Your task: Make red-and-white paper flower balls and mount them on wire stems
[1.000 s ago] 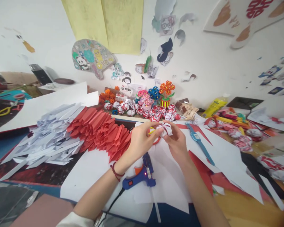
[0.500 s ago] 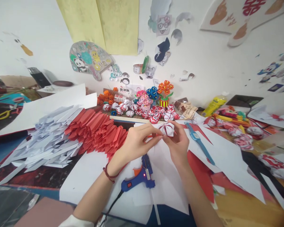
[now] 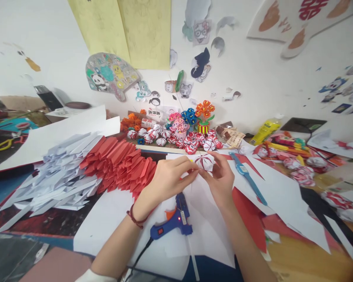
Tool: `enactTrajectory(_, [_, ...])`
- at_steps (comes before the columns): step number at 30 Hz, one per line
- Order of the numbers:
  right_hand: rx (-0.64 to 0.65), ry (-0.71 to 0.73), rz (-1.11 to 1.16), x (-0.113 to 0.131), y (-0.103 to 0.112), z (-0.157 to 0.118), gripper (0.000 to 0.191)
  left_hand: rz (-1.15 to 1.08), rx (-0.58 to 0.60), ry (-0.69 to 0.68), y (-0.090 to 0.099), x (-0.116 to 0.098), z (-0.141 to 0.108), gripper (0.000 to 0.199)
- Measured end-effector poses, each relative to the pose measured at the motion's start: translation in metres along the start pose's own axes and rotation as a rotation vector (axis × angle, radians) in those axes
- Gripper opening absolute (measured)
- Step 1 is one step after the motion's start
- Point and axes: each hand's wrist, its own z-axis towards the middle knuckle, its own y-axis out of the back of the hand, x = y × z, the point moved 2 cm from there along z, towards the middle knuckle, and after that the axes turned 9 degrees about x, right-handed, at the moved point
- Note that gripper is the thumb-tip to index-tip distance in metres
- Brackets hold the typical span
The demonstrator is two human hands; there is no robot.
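Observation:
Between my two hands is a white paper flower (image 3: pixel 205 161) with dark red lines, held up over the white sheets. My right hand (image 3: pixel 220 176) curls round its right side, thumb underneath. My left hand (image 3: pixel 173 176) pinches at the flower's lower left edge; whether a small piece sits between those fingertips I cannot make out. Below them a blue hot glue gun (image 3: pixel 173 222) lies on white paper, its red light lit and a glue stick out of its back. To the left are heaps of folded red paper strips (image 3: pixel 117 164) and folded white paper strips (image 3: pixel 64 176).
Finished red and white paper flowers (image 3: pixel 191 141) crowd the back shelf beside a small pot of orange flowers (image 3: pixel 204 117). A blue watch (image 3: pixel 247 176) lies on paper at right. Yellow-handled scissors (image 3: pixel 4 145) lie far left; a yellow bottle (image 3: pixel 265 131) lies tilted at the wall.
The paper flower has tilted slightly in my hands, showing more of its lined face. Both hands keep nearly the same place; the view has shifted a little.

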Motion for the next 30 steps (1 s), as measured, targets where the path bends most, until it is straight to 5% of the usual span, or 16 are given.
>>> enactTrajectory(9, [0.004, -0.026, -0.026, -0.0031, 0.0017, -0.0009, 0.058, 0.073, -0.010, -0.025, -0.0046, 0.0034, -0.0007, 0.017])
enactTrajectory(22, [0.009, -0.072, -0.013, -0.0006, 0.0016, -0.0014, 0.055, -0.091, 0.000, 0.163, 0.0011, -0.0002, -0.0001, 0.004])
enactTrajectory(30, [0.004, -0.077, 0.017, -0.0037, 0.0017, -0.0012, 0.055, -0.092, 0.001, 0.220, 0.0020, -0.0019, 0.0019, 0.014])
